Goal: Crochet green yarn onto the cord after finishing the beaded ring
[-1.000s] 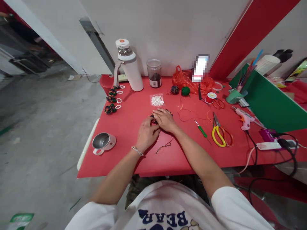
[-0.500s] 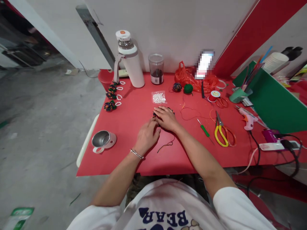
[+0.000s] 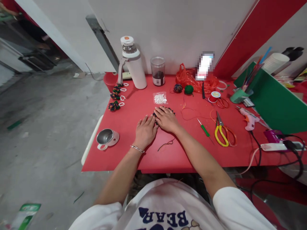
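Observation:
Spread flat on the red tabletop, my right hand (image 3: pixel 165 118) covers most of a dark, multicoloured yarn piece (image 3: pixel 172 110); only its bumpy edge shows past the fingers. My left hand (image 3: pixel 145 130) lies palm down beside it, fingers stretched out, its fingertips at the left edge of the piece. A loose dark yarn tail (image 3: pixel 166 144) curls on the table below the hands. Just beyond them is a clear packet of white beads (image 3: pixel 160 98). Two yarn balls, one multicoloured (image 3: pixel 177 88) and one green (image 3: pixel 188 89), sit farther back.
At left are several yarn pieces with bead loops (image 3: pixel 114 106) and a metal mug (image 3: pixel 107 137). A white thermos (image 3: pixel 136 68) and a jar (image 3: pixel 157 72) stand at the back. Rightward lie a green-handled hook (image 3: pixel 205 130), yellow-handled scissors (image 3: pixel 221 137), a glue gun (image 3: pixel 250 119) and a power strip (image 3: pixel 273 146).
My left hand has flattened, its fingers stretching out from a bent pose at the yarn piece. My right hand stays on the piece. The view has shifted slightly.

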A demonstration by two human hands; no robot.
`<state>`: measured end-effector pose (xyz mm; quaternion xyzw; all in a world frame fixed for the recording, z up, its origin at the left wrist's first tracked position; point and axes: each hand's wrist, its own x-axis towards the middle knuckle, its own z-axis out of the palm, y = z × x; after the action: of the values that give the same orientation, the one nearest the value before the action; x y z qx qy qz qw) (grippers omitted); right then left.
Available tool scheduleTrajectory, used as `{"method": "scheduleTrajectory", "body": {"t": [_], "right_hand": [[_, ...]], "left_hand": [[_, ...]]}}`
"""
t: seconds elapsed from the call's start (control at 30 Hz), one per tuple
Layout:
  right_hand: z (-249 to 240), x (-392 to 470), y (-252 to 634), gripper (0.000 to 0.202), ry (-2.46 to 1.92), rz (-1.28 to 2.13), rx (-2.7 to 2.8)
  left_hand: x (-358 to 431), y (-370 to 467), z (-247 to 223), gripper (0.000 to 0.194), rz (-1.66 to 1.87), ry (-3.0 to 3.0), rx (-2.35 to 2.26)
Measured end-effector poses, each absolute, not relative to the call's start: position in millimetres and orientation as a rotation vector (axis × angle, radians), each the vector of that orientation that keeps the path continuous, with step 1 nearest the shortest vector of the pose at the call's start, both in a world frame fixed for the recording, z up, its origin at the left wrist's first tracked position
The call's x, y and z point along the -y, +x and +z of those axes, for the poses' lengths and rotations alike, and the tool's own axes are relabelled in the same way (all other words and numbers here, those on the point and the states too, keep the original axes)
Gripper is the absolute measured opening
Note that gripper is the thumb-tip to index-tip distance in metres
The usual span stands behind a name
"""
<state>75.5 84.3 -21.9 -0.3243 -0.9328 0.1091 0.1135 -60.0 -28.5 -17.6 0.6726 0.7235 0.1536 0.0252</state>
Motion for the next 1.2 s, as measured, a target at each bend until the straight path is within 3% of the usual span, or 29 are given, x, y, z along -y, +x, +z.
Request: {"method": "scheduleTrajectory", "body": {"t": [0.43,0.87,1.2], "right_hand": [[-21,-83,78,0.054,-0.942,0.258,2.784],[-19,-81,77,0.054,-0.983,0.307,2.780],[-21,-83,77,0.059,-0.971,0.355,2.771]], "left_hand": [[1,-77,-33,0.033,0.897,2.044,-2.082],[1,-81,-26,0.028,0.753,2.224,-2.072],[0,-92,-28,0.036,0.612,2.305,-1.941]]}}
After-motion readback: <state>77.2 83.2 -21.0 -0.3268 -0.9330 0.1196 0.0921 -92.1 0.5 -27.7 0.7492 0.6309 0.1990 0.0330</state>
